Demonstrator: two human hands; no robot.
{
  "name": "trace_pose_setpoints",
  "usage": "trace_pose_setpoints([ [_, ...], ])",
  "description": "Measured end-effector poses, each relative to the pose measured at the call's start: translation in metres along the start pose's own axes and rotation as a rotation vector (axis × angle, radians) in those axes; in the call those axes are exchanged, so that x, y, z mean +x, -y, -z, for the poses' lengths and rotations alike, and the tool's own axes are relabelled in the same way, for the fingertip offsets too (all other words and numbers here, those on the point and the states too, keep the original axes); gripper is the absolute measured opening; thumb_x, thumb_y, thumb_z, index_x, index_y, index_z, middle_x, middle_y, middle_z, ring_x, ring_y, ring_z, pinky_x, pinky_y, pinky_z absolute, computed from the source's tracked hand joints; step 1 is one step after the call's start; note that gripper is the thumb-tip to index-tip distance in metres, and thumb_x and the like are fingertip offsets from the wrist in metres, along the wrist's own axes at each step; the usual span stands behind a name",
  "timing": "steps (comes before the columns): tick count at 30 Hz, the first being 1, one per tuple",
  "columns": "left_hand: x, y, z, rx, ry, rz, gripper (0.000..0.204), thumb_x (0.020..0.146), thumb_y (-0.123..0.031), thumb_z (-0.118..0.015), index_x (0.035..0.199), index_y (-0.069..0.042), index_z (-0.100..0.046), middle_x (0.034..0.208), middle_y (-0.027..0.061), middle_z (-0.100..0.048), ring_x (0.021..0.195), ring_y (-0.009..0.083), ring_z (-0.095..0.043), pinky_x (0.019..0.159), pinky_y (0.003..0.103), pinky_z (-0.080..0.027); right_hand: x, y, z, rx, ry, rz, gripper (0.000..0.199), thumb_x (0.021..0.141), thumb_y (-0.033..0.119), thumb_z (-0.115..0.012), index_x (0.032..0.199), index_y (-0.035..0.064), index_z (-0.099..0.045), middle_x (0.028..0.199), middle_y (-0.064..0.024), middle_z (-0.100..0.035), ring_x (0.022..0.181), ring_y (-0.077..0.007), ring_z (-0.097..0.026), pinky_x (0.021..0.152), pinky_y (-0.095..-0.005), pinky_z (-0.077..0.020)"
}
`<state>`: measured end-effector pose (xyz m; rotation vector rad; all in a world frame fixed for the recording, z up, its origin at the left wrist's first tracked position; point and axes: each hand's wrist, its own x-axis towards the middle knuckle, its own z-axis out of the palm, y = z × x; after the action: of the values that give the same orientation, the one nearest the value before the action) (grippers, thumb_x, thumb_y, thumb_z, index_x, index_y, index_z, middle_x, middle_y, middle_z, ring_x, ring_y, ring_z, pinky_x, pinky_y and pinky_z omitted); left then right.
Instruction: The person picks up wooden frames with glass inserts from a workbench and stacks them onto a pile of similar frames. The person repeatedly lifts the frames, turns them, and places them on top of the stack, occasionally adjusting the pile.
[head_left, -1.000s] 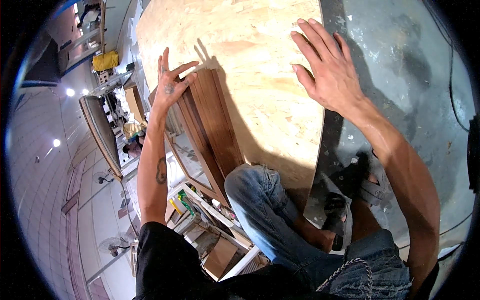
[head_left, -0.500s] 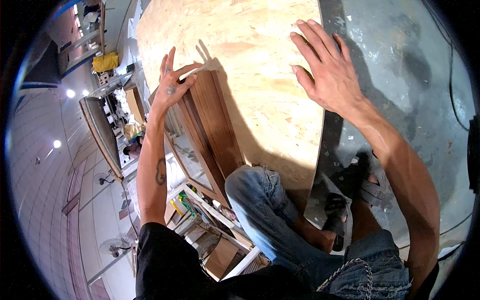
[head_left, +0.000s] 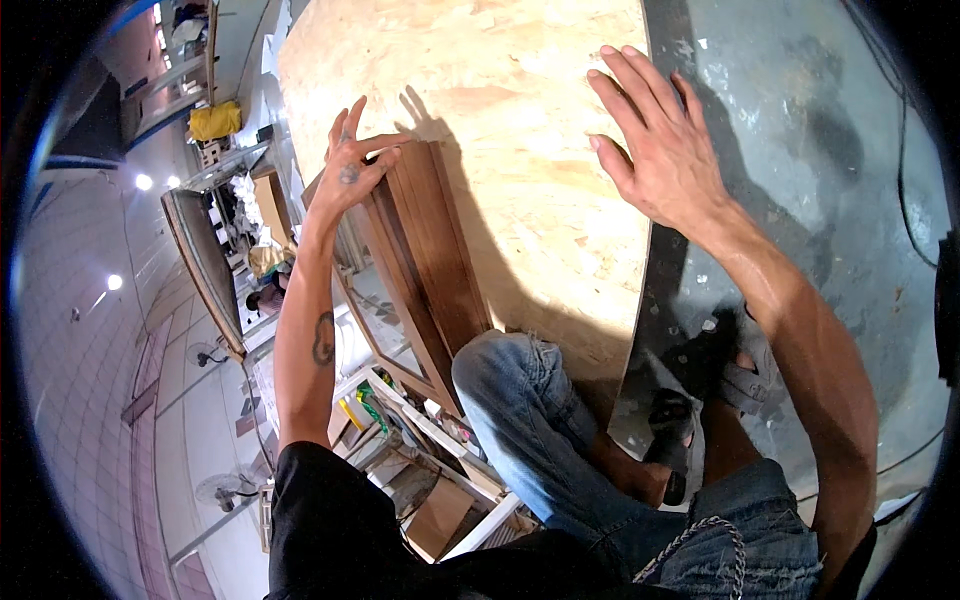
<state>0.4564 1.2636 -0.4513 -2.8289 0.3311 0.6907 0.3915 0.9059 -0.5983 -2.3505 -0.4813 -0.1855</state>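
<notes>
My left hand [head_left: 350,170] is at the far end of a brown wooden frame piece [head_left: 425,230]. Its thumb and forefinger are pinched together, the other fingers raised apart. What the pinch holds, if anything, is too small to make out. The long brown piece has a grooved profile and stands beside my bent knee, on the left part of a pale chipboard sheet [head_left: 540,180]. Over the right edge of that sheet my right hand [head_left: 660,150] is open, palm down, with fingers spread and nothing in it. Whether it touches the board I cannot tell.
A white-framed shelf [head_left: 430,430] with cardboard and loose items stands at lower left. Beyond are a dark-topped table [head_left: 205,270], a fan [head_left: 225,488] and a yellow bundle [head_left: 215,122]. Grey floor [head_left: 820,200] with a black cable [head_left: 903,170] lies right. My sandaled feet are below.
The pale strip seen at my left fingertips is no longer plain to see. Both hands keep nearly the same places, and the whole view has shifted slightly.
</notes>
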Motion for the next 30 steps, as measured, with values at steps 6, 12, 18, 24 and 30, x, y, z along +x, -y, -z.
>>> trace_pose_setpoints([
  [6, -0.018, -0.017, -0.001, -0.2, -0.295, 0.013, 0.061, 0.089, -0.052, -0.05, 0.14, -0.021, -0.037, 0.15, 0.0224, -0.01, 0.138, 0.0418, -0.011, 0.107, 0.054, -0.024, 0.0, 0.0, 0.002, 0.012, -0.01, 0.005, 0.051, 0.092, 0.03, -0.049, 0.138, 0.0114, -0.037, 0.149, -0.0062, -0.026, 0.138, -0.0229, -0.021, 0.109, -0.0501, -0.0212],
  [12, -0.087, -0.041, -0.038, -0.234, -0.56, 0.291, 0.082, 0.091, -0.046, -0.051, 0.143, 0.004, -0.012, 0.147, 0.0299, -0.015, 0.137, 0.0416, -0.014, 0.11, 0.046, -0.017, 0.002, -0.001, 0.014, 0.041, 0.007, 0.01, 0.05, 0.091, 0.029, -0.049, 0.136, 0.0094, -0.04, 0.148, -0.0073, -0.028, 0.137, -0.0247, -0.023, 0.108, -0.0509, -0.0222],
  [18, -0.149, -0.083, -0.087, -0.085, -0.45, 0.372, 0.083, 0.089, -0.038, -0.057, 0.142, 0.006, -0.012, 0.146, 0.0298, -0.018, 0.136, 0.0414, -0.018, 0.109, 0.051, -0.018, 0.01, 0.013, 0.012, -0.022, 0.051, 0.01, 0.05, 0.091, 0.03, -0.049, 0.136, 0.0084, -0.04, 0.148, -0.0088, -0.027, 0.137, -0.0259, -0.023, 0.108, -0.0501, -0.0215],
  [24, -0.221, -0.095, -0.094, -0.277, -0.572, 0.576, 0.057, 0.093, -0.019, -0.053, 0.138, 0.005, -0.027, 0.139, 0.0231, -0.033, 0.129, 0.0341, -0.034, 0.107, 0.041, -0.026, 0.012, 0.018, 0.027, -0.109, -0.036, 0.001, 0.052, 0.085, 0.032, -0.056, 0.13, 0.0075, -0.046, 0.143, -0.0115, -0.035, 0.134, -0.0283, -0.03, 0.102, -0.0586, -0.0224],
  [30, -0.253, -0.15, -0.153, -0.5, -0.699, 0.859, 0.061, 0.092, -0.018, -0.054, 0.14, 0.002, -0.023, 0.14, 0.0227, -0.034, 0.128, 0.0317, -0.035, 0.106, 0.039, -0.027, 0.052, 0.064, 0.014, -0.02, 0.218, 0.078, 0.026, 0.067, 0.015, -0.057, 0.088, -0.0002, -0.062, 0.094, -0.0174, -0.061, 0.099, -0.0352, -0.051, 0.092, -0.0547, -0.0337],
])
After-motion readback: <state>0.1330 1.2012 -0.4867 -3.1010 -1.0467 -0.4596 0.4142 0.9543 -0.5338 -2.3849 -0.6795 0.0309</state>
